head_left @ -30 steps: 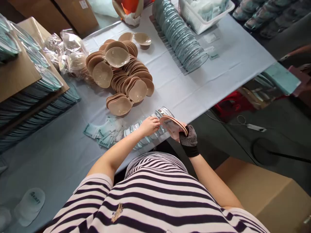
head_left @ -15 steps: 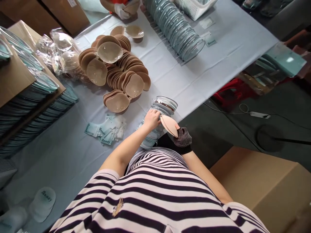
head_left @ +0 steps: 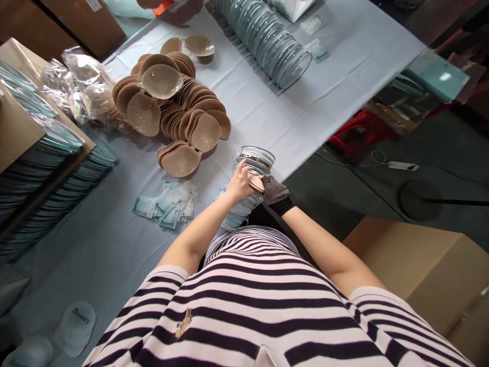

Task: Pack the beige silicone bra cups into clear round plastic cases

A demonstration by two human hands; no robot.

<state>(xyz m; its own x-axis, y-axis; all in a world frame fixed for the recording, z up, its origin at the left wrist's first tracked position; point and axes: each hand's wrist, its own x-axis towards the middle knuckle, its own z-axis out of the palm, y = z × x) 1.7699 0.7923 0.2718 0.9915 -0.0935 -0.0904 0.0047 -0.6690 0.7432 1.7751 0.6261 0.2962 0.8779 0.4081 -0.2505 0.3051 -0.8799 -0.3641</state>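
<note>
Both hands are together in front of my body, over a row of clear plastic cases [head_left: 236, 216] at the table's near edge. Between them is a pale beige pair of stick-on bra cups [head_left: 255, 181], folded together and mostly covered by fingers. My bare left hand [head_left: 240, 182] grips its left side, fingers bent. On the right side, my right hand [head_left: 275, 191], in a dotted black fingerless glove, is closed on it. Just beyond the hands stand more clear round cases [head_left: 256, 155], one with something brown inside.
Stacked brown bra cups [head_left: 179, 114] lie left of centre, with small printed packets [head_left: 166, 206] nearer me. A long row of clear cases [head_left: 267, 43] stands at the back. Boxed cases [head_left: 42, 188] rise at left; a cardboard box [head_left: 405, 260] is at right.
My right hand has moved left and up, bringing the beige bra cups against my left hand. The cups are now turned and more hidden. The view has shifted slightly.
</note>
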